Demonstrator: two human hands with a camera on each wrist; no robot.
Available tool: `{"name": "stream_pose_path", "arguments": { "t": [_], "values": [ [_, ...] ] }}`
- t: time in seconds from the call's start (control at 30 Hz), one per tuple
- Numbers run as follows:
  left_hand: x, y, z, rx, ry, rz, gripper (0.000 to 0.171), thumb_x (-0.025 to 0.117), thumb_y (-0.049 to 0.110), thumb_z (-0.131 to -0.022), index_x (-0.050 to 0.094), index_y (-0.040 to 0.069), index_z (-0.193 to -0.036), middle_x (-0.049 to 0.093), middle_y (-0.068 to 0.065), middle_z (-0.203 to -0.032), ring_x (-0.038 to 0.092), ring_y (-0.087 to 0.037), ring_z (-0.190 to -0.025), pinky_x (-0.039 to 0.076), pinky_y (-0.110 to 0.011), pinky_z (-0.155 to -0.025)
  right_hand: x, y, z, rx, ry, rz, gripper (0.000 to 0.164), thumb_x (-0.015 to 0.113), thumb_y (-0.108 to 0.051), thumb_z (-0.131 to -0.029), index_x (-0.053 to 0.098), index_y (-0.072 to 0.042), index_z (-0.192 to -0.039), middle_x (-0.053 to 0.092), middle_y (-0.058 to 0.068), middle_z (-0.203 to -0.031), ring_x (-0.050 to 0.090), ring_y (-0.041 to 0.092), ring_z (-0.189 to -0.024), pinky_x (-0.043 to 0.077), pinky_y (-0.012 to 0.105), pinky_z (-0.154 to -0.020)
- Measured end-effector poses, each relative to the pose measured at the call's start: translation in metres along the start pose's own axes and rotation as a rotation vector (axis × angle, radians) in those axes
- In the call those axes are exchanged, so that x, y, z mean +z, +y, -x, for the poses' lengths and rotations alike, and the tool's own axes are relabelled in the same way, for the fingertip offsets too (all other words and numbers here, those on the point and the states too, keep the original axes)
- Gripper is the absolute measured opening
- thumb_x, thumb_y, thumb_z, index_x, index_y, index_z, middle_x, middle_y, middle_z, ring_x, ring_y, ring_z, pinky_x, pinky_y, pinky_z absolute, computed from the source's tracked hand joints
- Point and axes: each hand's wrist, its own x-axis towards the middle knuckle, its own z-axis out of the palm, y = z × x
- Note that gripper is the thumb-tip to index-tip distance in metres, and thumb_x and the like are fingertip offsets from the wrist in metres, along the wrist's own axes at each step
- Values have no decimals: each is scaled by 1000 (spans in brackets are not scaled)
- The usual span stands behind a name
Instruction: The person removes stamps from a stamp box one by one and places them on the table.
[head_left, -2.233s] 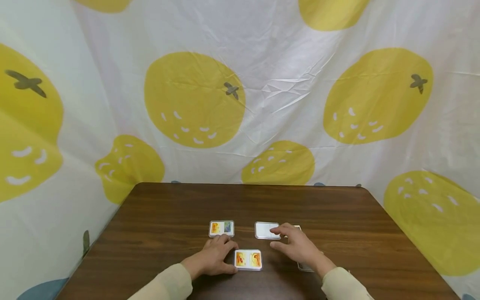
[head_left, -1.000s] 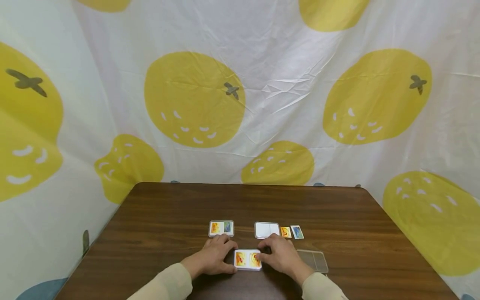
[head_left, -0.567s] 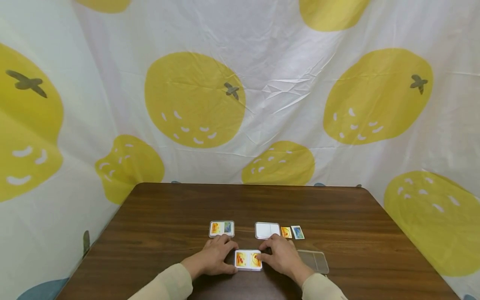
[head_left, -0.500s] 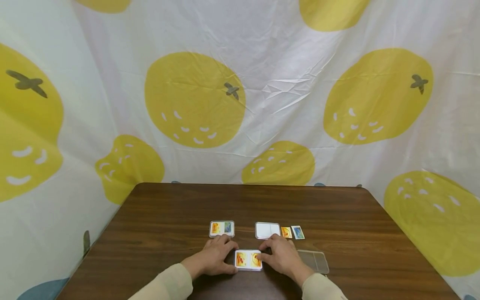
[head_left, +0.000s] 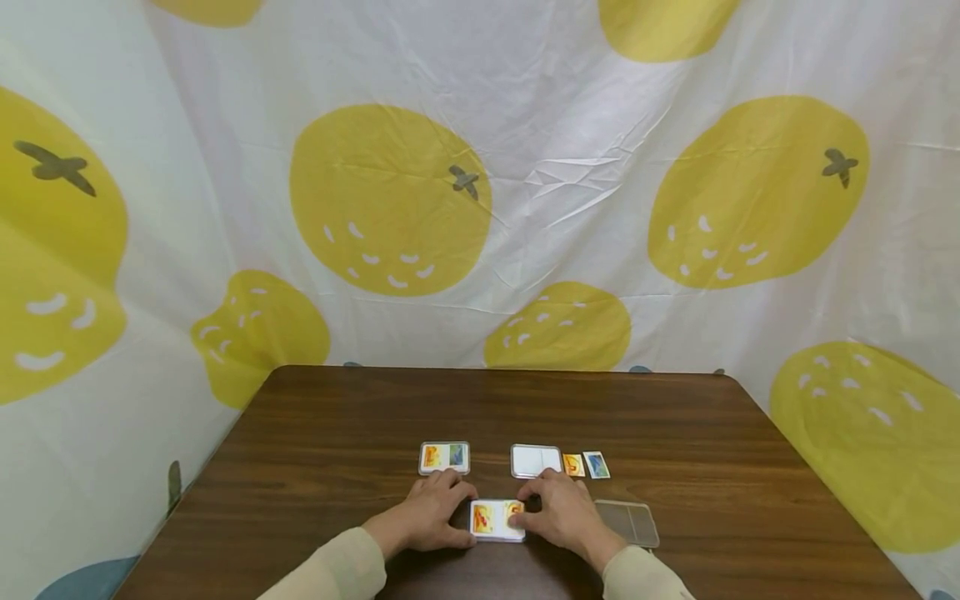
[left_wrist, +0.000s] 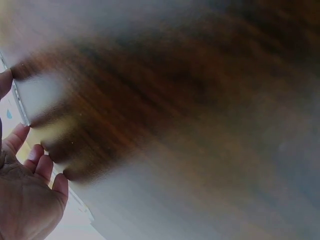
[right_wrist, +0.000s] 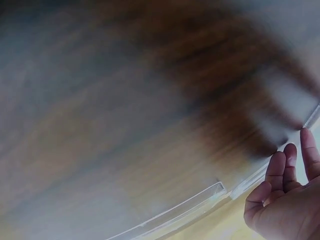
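The near case (head_left: 497, 537) lies flat on the table (head_left: 360, 425) between the person's two hands, its long axis running across from the left fingers to the right ones. The left hand (head_left: 431, 508) holds its left short end, index finger at the far corner and thumb at the near corner. The right hand (head_left: 562, 508) is at the opposite end: its index fingertip meets the far corner, while the thumb lies over the right card (head_left: 514, 507); whether these two digits pinch anything cannot be told. The relation that seems to matter most is this right thumb against that card, which sits within the case outline, orange picture up, with the left card (head_left: 483, 520), also orange, beside it toward the left fingers. Just beyond the left fingers lies the far left case (head_left: 444, 472), showing one orange and one blue-green card; contact with the fingers is unclear. Beyond the right index is the far right case (head_left: 528, 461), its face white and divided by a line. Past the right knuckles lie the loose orange card (head_left: 573, 465) and, farther right, the loose blue card (head_left: 597, 465). Outward of the right hand, beside its wrist, rests a clear divided panel (head_left: 626, 522).
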Motion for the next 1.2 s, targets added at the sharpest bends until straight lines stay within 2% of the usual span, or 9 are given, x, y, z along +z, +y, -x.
{"name": "stream_pose_path", "arguments": {
  "t": [0.23, 0.5, 0.67, 0.97, 1.2],
  "values": [
    [1, 0, -1, -4, 2, -8, 51, 78, 47, -82, 59, 22, -122, 47, -7, -131, 44, -27, -120, 35, -49, -98, 1, 0, 0, 21, 43, 41, 33, 82, -49, -73, 73, -21, -87, 60, -6, -89, 61, 21, -89, 41, 45, -75],
    [0, 0, 0, -4, 0, 2, 51, 77, 46, -82, 59, 21, -122, 47, -7, -131, 44, -27, -120, 35, -50, -99, 1, -1, -2, 50, 34, -8, 26, 84, -43, -73, 71, -23, -83, 60, -6, -89, 61, 22, -89, 43, 50, -79],
    [0, 0, 0, -5, -4, 10, 51, 77, 46, -82, 58, 21, -123, 46, -7, -132, 43, -28, -121, 34, -50, -99, 0, -2, -3, 72, 41, -84, 18, 84, -33, -75, 70, -22, -81, 61, -6, -88, 61, 21, -85, 44, 51, -80],
    [1, 0, 0, -8, -2, 9, 51, 78, 45, -82, 59, 21, -123, 46, -8, -133, 43, -29, -123, 34, -51, -100, -3, -5, -3, 150, 36, -280, 10, 81, -17, -80, 71, -15, -82, 64, -5, -86, 58, 15, -82, 47, 40, -75],
    [0, 0, 0, -10, -3, 8, 52, 78, 45, -82, 58, 21, -123, 47, -5, -128, 43, -26, -118, 35, -49, -98, -4, -4, -5, 196, 2, -394, 8, 79, -13, -82, 71, -11, -82, 65, -4, -81, 55, 13, -75, 46, 34, -68]
  ]
}}
